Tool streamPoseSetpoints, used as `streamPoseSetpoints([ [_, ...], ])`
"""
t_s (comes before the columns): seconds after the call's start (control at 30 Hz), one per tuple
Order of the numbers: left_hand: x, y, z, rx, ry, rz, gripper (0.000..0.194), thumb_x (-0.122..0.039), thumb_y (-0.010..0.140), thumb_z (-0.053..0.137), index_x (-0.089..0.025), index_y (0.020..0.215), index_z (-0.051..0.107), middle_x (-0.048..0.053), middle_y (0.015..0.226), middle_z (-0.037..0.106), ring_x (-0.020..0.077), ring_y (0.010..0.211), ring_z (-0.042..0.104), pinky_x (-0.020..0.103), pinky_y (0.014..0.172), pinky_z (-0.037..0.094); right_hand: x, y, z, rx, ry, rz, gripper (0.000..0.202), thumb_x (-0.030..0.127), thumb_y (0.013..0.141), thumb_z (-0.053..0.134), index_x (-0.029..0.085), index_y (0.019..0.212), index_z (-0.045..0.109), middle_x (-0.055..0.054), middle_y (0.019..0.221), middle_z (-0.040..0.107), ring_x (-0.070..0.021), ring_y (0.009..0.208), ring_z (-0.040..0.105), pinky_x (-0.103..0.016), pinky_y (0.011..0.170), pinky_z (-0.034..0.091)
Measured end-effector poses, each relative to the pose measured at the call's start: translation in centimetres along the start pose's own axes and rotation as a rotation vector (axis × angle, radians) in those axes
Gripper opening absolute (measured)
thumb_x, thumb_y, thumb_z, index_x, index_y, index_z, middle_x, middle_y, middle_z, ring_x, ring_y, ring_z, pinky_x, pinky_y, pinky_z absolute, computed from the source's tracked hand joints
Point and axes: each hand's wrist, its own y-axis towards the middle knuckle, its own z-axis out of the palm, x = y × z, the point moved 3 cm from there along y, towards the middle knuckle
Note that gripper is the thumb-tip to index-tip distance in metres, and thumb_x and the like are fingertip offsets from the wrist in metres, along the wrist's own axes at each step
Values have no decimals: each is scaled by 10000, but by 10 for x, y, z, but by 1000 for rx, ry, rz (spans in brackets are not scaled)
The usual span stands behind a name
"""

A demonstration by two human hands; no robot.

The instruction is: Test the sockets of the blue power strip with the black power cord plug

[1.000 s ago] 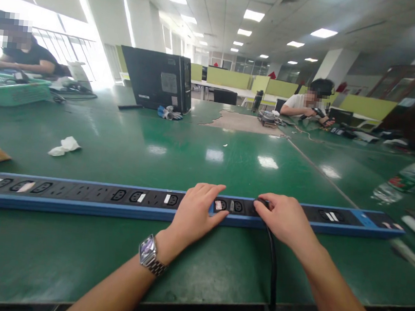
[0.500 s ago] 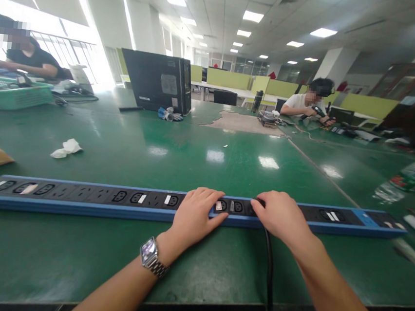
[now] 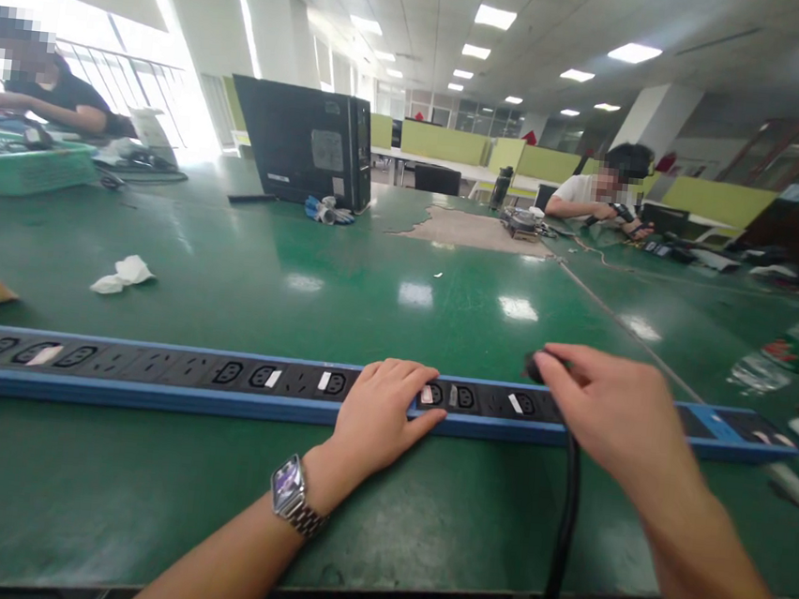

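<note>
A long blue and black power strip (image 3: 209, 373) lies crosswise on the table in the head view, its sockets facing up, some with white labels. My left hand (image 3: 386, 402) grips it near the middle, fingers over the top and far side, thumb toward the near side; the sockets beneath are covered. To the right, my right hand (image 3: 602, 394) pinches a black plug (image 3: 535, 367) above the strip, apart from the sockets. The plug's black power cord (image 3: 567, 513) hangs down across the strip and past the table's front edge.
On the green table (image 3: 285, 317) stand a black computer case (image 3: 294, 139) and a green basket (image 3: 30, 172). Crumpled tissue (image 3: 126, 273) lies left, a plastic bottle (image 3: 790, 348) right. Two people (image 3: 66, 98) (image 3: 593, 198) sit across the table.
My right hand has drawn the plug up from the strip and moved right, uncovering a labelled socket. My left hand keeps its place on the strip. The view has shifted slightly.
</note>
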Motion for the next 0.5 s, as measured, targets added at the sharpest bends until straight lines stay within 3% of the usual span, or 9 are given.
streamPoseSetpoints([
  [0.07,0,0,-1,2,-6,-3,353,-392,863,660,-228,1171,603,46,1172,675,256,1113,582,433,979,425,-23,16,-21,19,10,-19,345,499,832,559,245,888,786,-37,781,761,-226,712,697,-293,582,464],
  [0.17,0,-1,-1,-4,-15,3,339,-382,865,659,-228,1163,607,44,1165,676,251,1116,584,429,980,424,-74,33,-28,217,-27,-63,290,493,765,618,267,794,796,-25,710,750,-215,609,669,-297,532,454],
  [0.33,0,-1,1,-17,-19,12,332,-385,871,651,-227,1160,608,45,1164,675,248,1114,580,430,981,421,-152,29,2,381,-103,2,269,464,739,624,264,750,805,-48,761,765,-265,660,697,-354,593,497],
  [0.5,-1,-2,2,-28,-15,26,313,-377,875,645,-231,1149,609,46,1163,675,248,1105,584,430,973,425,-168,15,34,390,-74,-1,303,499,730,616,266,782,803,-60,841,771,-301,775,705,-391,669,506],
])
